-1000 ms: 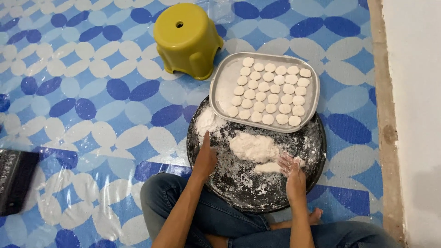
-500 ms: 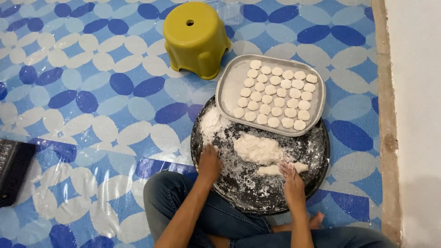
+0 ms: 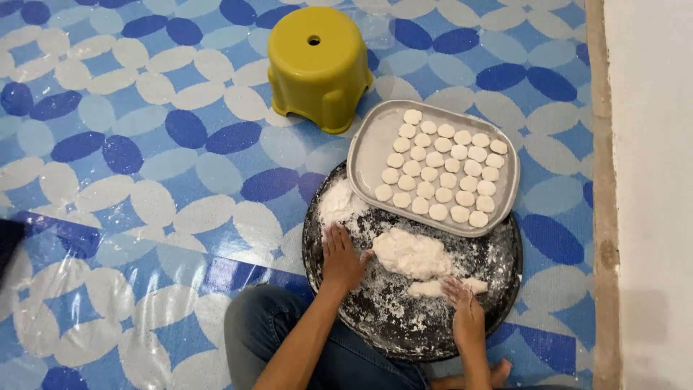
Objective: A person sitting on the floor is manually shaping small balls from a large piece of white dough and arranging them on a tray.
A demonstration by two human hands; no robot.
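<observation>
On floor, far left edge: dark object point(image 3: 9, 242), cut off, can't tell what. Blue-white patterned mat point(image 3: 144, 180) covers the floor, partly under clear plastic. Yellow stool point(image 3: 318, 66) upright, top centre, near the tray's upper left corner, not touching. Black round pan point(image 3: 404, 318) sits in front of the person's jeans-clad legs point(image 3: 289, 347), dusted with flour. Flour pile point(image 3: 338, 202) at pan's upper left. Left hand point(image 3: 341, 258) flat on pan, palm down, fingers spread, gripping nothing; thumb tip just beside the dough. Dough point(image 3: 411, 254) lump mid-pan, between the two hands, a smaller strip of dough point(image 3: 440, 287) below it. Right hand point(image 3: 462, 312) palm down, floury fingers resting on the strip's right end, fairly flat, not closed around it. Grey tray point(image 3: 367, 155) overlaps pan's top edge, tilted slightly, holds rows of small white discs point(image 3: 442, 166) filling its right part. Pale floor strip point(image 3: 650, 180) along the right.
</observation>
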